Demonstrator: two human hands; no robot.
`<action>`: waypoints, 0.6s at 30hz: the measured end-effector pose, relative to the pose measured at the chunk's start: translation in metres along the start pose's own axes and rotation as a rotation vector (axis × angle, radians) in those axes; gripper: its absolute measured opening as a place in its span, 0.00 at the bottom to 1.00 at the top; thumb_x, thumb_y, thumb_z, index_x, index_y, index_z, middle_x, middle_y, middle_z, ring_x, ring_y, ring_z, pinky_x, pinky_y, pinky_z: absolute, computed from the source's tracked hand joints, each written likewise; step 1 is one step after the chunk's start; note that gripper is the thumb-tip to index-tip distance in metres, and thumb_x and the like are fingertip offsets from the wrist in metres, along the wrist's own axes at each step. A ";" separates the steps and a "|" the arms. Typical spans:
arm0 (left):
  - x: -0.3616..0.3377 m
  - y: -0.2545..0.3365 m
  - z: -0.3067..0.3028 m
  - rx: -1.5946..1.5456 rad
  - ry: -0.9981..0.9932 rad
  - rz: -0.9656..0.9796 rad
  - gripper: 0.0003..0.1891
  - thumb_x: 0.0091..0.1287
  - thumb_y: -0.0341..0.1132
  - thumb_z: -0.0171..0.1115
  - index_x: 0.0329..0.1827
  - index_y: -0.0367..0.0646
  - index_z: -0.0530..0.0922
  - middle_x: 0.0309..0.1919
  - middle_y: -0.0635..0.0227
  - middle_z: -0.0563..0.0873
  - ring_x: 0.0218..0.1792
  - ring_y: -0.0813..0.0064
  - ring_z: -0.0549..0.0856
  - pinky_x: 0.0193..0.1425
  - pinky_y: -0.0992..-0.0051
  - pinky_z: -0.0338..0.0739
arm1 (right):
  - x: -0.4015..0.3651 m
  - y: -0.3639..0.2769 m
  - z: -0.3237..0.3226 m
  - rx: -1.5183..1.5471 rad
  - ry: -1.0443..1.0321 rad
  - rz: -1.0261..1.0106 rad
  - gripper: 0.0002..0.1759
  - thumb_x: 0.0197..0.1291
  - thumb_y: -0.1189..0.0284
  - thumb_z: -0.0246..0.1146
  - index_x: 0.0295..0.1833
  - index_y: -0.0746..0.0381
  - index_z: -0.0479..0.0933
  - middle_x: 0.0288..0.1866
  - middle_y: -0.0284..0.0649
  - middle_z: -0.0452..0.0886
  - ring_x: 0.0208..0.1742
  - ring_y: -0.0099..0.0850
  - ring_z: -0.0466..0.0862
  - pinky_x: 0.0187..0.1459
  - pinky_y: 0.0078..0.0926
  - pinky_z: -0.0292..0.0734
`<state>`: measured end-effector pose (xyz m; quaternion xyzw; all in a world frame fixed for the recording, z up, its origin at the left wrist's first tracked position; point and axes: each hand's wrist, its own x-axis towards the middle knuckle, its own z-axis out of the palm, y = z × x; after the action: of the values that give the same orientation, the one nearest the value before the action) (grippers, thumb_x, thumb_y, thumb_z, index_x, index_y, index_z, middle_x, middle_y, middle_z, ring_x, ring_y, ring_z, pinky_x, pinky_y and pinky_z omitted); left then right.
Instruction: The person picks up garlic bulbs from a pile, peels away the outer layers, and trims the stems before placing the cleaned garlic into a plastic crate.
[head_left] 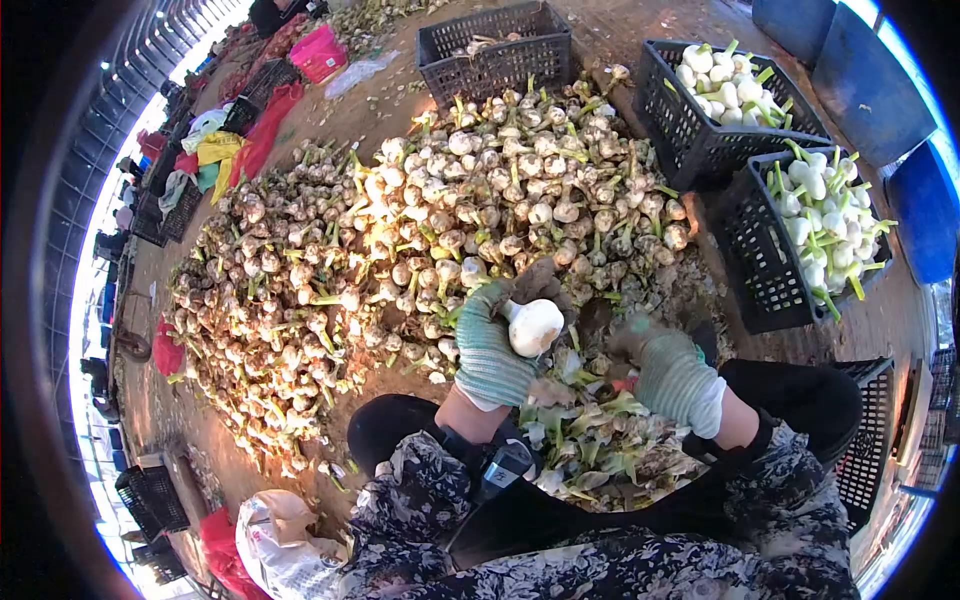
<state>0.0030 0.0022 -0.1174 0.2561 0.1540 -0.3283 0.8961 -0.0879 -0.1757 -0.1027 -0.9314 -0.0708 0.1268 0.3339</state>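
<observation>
My left hand (500, 345), in a green-and-white striped knit glove with dirty fingers, is closed around a garlic bulb (535, 327). The bulb is white and peeled clean, with its round side towards me. To its right is my right hand (672, 375), in a matching glove, its fingers smeared by motion. A small red bit (625, 384) shows just below those fingers; I cannot make out what it is. Beneath both hands, between my legs, lies a heap of peeled leaves and skins (600, 440). A large pile of unpeeled garlic (500, 200) spreads out in front of me.
Two black crates of cleaned garlic, a far one (690, 135) and a nearer one (745, 255), stand on the right. Another black crate (490, 65) is behind the pile. A white sack (285, 545) lies at lower left. Blue barrels (870, 85) line the right edge.
</observation>
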 end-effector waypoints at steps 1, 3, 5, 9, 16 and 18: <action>0.001 -0.002 0.002 -0.018 0.030 0.026 0.23 0.61 0.42 0.46 0.51 0.33 0.72 0.35 0.57 0.81 0.36 0.59 0.81 0.43 0.61 0.78 | 0.002 -0.002 -0.002 0.163 0.182 -0.009 0.22 0.44 0.65 0.68 0.46 0.62 0.74 0.45 0.49 0.75 0.45 0.43 0.77 0.46 0.36 0.72; 0.002 -0.006 -0.002 -0.011 0.038 0.046 0.22 0.61 0.42 0.48 0.51 0.33 0.72 0.37 0.58 0.81 0.35 0.63 0.81 0.43 0.64 0.78 | 0.012 -0.022 -0.009 0.173 0.355 -0.087 0.23 0.42 0.66 0.69 0.46 0.61 0.74 0.45 0.48 0.75 0.45 0.43 0.77 0.47 0.36 0.72; 0.000 -0.008 0.005 0.243 -0.003 0.182 0.22 0.62 0.44 0.49 0.51 0.34 0.72 0.37 0.59 0.81 0.34 0.67 0.81 0.39 0.69 0.79 | 0.021 -0.034 -0.004 0.190 0.537 -0.163 0.25 0.39 0.67 0.71 0.47 0.59 0.74 0.46 0.47 0.75 0.46 0.44 0.77 0.48 0.36 0.72; 0.001 -0.007 -0.002 0.106 -0.055 -0.003 0.18 0.64 0.43 0.49 0.45 0.37 0.75 0.35 0.65 0.80 0.32 0.72 0.80 0.35 0.74 0.78 | 0.021 -0.039 0.007 0.263 0.550 -0.316 0.24 0.37 0.70 0.71 0.46 0.58 0.75 0.44 0.44 0.76 0.40 0.39 0.79 0.40 0.28 0.76; 0.004 -0.027 0.013 0.363 0.155 0.114 0.18 0.64 0.43 0.54 0.50 0.40 0.72 0.41 0.67 0.79 0.38 0.76 0.79 0.43 0.78 0.76 | 0.028 -0.023 0.022 0.533 0.485 -0.239 0.26 0.44 0.78 0.64 0.53 0.63 0.69 0.48 0.47 0.74 0.48 0.35 0.76 0.49 0.26 0.73; 0.005 -0.028 0.006 0.444 0.159 0.207 0.20 0.64 0.39 0.53 0.57 0.40 0.68 0.51 0.63 0.75 0.50 0.72 0.75 0.54 0.77 0.71 | 0.026 -0.008 0.016 1.010 0.337 0.007 0.31 0.45 0.74 0.66 0.57 0.62 0.66 0.54 0.46 0.72 0.54 0.36 0.74 0.55 0.30 0.69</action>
<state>-0.0113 -0.0214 -0.1245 0.4859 0.1213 -0.2396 0.8318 -0.0678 -0.1545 -0.1144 -0.6622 0.0567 -0.0053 0.7472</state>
